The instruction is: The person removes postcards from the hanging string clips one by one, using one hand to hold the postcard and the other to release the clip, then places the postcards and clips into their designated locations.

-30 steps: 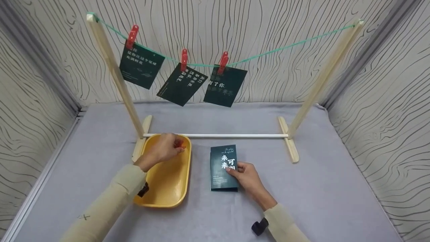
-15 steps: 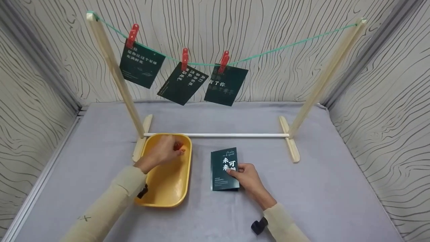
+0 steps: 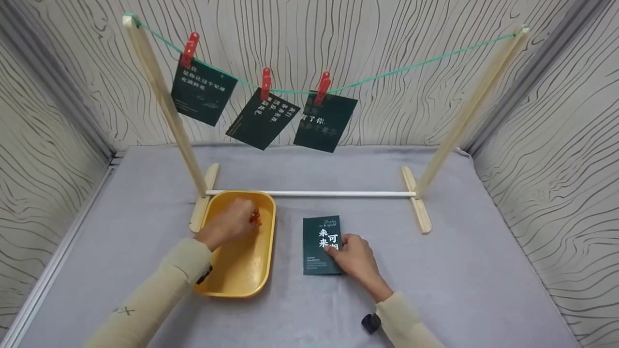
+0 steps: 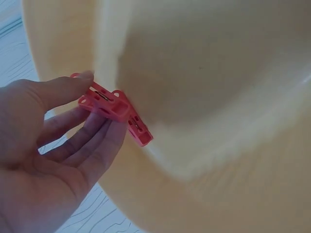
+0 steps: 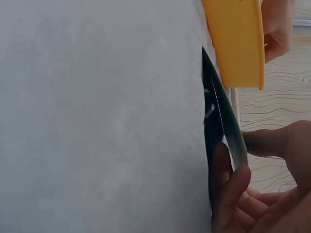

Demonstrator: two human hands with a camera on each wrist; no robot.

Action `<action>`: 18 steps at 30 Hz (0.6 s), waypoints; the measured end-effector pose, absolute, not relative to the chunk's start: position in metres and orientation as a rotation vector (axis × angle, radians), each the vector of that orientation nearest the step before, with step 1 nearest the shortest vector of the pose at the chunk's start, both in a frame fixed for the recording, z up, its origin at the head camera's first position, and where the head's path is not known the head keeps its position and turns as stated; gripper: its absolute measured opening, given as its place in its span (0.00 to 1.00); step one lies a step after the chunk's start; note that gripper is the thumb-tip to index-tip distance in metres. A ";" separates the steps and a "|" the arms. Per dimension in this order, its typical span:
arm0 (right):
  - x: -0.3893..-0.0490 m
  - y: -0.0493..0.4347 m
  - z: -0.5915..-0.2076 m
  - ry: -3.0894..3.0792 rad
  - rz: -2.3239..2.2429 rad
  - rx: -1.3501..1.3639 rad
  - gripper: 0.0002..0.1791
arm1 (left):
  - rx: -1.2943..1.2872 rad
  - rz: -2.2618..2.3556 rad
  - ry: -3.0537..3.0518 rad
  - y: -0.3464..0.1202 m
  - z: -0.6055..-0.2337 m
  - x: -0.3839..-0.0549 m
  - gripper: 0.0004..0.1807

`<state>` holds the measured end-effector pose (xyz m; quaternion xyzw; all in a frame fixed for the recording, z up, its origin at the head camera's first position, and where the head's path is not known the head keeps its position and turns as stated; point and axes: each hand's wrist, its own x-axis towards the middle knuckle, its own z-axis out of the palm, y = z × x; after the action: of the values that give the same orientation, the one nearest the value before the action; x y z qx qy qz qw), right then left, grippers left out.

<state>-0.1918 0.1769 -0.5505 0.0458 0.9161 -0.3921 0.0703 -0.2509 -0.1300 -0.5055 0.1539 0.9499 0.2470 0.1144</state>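
Observation:
My left hand (image 3: 232, 220) reaches into the yellow basin (image 3: 237, 290). Between its thumb and fingers it pinches a red clothespin (image 4: 109, 104), seen in the left wrist view. A second red clothespin (image 4: 139, 131) lies right behind that one, against the basin wall. Just right of the basin, my right hand (image 3: 355, 256) grips the right edge of a dark green folded card (image 3: 316, 263) with white lettering. In the right wrist view the card (image 5: 228, 114) stands slightly parted at its fold, thumb on one side and fingers on the other.
Behind the basin stands a wooden frame with two posts (image 3: 167, 104) and a white crossbar (image 3: 338, 194). A green string (image 3: 420, 64) sags between the post tops. Three dark green cards (image 3: 205, 94) hang from its left and middle parts by red clothespins (image 3: 189, 48).
My left hand has shifted slightly down within the basin, its fingers turning with the clothespin. The card's top edge has dropped a little in my right hand's grip.

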 end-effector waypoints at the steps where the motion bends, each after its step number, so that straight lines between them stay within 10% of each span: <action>1: -0.191 0.177 -0.550 2.790 -1.131 0.135 0.15 | 0.458 0.715 2.788 -0.130 -0.506 -0.251 0.02; 18: -0.189 0.177 -0.545 3.015 -0.791 -0.038 0.24 | 0.543 0.494 2.889 -0.130 -0.508 -0.247 0.04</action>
<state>-0.1894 0.1766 -0.5451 -0.0121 0.9671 -0.2538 0.0120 -0.2468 -0.1303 -0.5080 0.1816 0.9661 0.1650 0.0803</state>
